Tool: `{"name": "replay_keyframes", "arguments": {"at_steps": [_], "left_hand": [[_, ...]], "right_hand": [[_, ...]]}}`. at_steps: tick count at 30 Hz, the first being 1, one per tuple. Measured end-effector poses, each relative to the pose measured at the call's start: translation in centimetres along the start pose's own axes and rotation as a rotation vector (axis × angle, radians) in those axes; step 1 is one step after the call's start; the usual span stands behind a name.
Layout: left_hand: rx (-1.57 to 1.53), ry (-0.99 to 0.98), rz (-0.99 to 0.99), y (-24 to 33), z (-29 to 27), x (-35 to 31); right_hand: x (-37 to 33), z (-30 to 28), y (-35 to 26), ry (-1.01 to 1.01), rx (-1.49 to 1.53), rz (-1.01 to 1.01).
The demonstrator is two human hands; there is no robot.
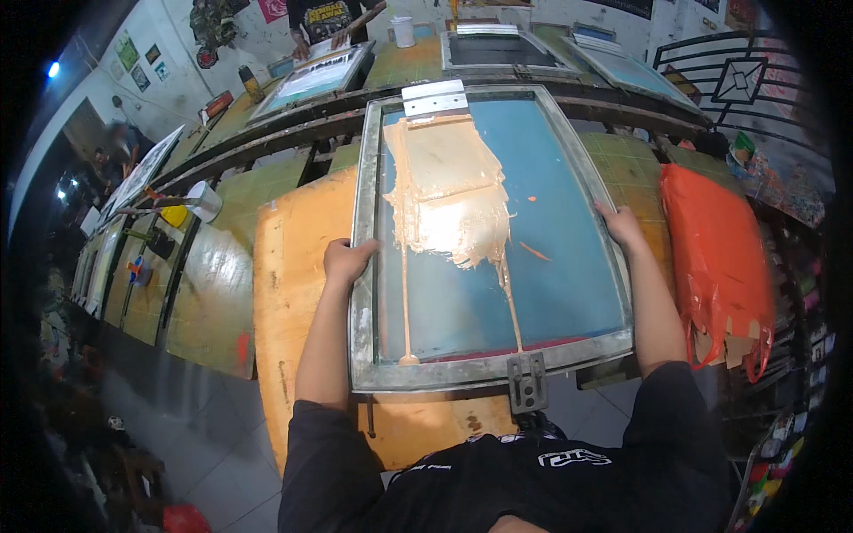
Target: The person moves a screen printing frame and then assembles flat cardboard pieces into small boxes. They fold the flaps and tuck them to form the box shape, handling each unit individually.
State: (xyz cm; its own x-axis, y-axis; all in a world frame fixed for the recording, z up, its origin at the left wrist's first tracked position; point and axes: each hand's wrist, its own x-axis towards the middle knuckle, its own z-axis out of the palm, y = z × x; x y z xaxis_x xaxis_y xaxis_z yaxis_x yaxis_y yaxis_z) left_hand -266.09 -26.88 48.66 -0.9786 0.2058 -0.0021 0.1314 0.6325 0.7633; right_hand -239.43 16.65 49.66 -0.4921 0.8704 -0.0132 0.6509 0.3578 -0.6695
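Note:
My left hand (349, 259) is closed on the left rail of a screen printing frame (362, 306), thumb over the top. On the opposite rail, my right hand (622, 227) grips the same frame, its fingers partly hidden beneath. Blue-grey mesh (569, 293) fills the frame. Thick peach ink (453, 200) covers the mesh's upper left, with two drips running to the near rail. A silver squeegee-like bar (434, 98) rests at the far end, ink along its lower edge. A slotted metal bracket (528, 384) sits on the near rail. Under the frame lies an orange-brown board (298, 240).
An orange plastic bag (715, 258) stands at the right. Leftward are a white tub (205, 202) and green work boards (213, 284). More screen frames (506, 53) rest on the far table, where another person's hands (338, 40) work over a screen (311, 78).

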Motion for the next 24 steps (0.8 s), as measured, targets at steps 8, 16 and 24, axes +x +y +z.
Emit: {"name": "replay_keyframes", "arguments": {"at_steps": [8,16,24], "left_hand": [[0.005,-0.009,-0.003,-0.2,-0.1,0.9],[-0.014,-0.029,0.009,0.1,-0.4,0.7],[-0.036,-0.049,-0.013,0.6,-0.3,0.4]], "right_hand": [[-0.9,-0.5,-0.5,0.057,0.032,-0.091],[-0.4,-1.0,-0.9,-0.054,-0.044,-0.028],[0.6,-0.1,0.4,0.019,-0.057,-0.042]]}}
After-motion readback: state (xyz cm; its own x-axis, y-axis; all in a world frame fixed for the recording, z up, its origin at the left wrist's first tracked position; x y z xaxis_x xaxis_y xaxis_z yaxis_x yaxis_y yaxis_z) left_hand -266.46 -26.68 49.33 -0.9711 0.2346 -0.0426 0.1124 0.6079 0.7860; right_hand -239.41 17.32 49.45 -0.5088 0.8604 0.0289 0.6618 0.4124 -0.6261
